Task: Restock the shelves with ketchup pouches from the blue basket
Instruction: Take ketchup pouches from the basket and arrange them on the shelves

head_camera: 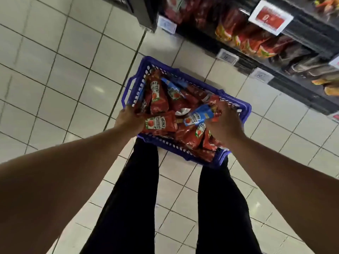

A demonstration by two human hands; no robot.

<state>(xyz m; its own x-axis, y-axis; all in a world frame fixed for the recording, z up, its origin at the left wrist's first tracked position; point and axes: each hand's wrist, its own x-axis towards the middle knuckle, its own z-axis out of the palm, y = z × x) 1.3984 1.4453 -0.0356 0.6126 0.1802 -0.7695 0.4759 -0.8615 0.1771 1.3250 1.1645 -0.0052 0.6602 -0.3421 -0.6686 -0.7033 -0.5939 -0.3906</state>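
Head: both hands (132,119) in blue basket (244,109) gripping ketchup pouches (161,122).

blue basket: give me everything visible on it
The blue basket is a rectangular plastic crate with slotted lattice walls and a loop handle at each short end. It sits on the tiled floor, skewed to the tile lines, in front of the person's legs and below the shelves. It is heaped with red ketchup pouches, some with blue tops. The left hand holds a red pouch at its near-left corner; the right hand grips a blue-topped pouch above its right side.
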